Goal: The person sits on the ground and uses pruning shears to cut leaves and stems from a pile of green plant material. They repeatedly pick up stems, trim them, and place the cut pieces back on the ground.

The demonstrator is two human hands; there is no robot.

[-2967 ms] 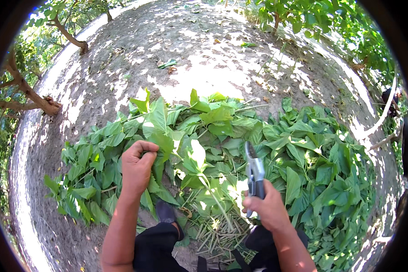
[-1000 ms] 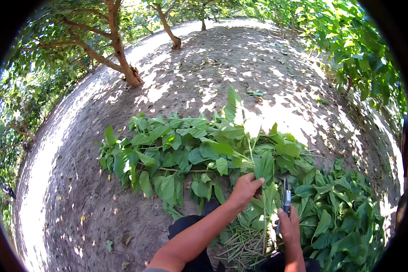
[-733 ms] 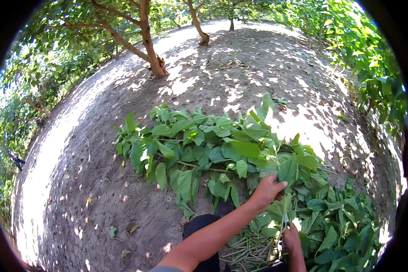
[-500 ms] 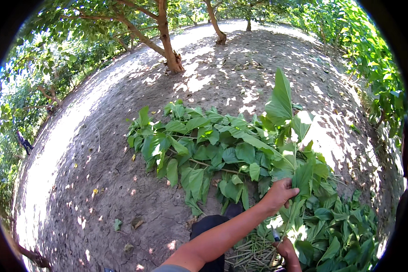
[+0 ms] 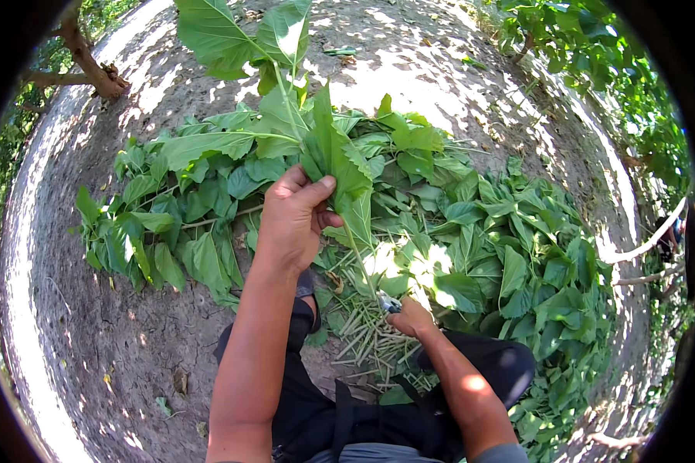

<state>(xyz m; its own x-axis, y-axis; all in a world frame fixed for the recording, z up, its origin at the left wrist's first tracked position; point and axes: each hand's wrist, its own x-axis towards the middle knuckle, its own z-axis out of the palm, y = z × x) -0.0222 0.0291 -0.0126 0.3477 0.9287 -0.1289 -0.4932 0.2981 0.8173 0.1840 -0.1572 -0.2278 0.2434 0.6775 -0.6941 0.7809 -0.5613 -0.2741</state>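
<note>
My left hand (image 5: 295, 217) is closed round a green leafy branch (image 5: 333, 158), its broad leaves reaching up and away from me. The branch's bare stem runs down to the right, toward my other hand. There, my right hand (image 5: 414, 318) grips small pruning shears (image 5: 391, 304) with their blades against the lower stem. Whether the blades have gone through the stem cannot be made out. Below the shears lies a heap of short cut stem pieces (image 5: 367, 339) between my legs.
Uncut leafy branches (image 5: 208, 208) lie across the ground ahead and to the left. A large pile of leaves (image 5: 510, 266) spreads on the right, beside my knee (image 5: 510, 363). A tree trunk (image 5: 93, 69) stands at the far left; thin pale branches (image 5: 650, 235) show at the right edge.
The view has swung to the right, so the leaf pile and my legs show more fully. My left hand still holds the branch; the shears now meet its lower stem.
</note>
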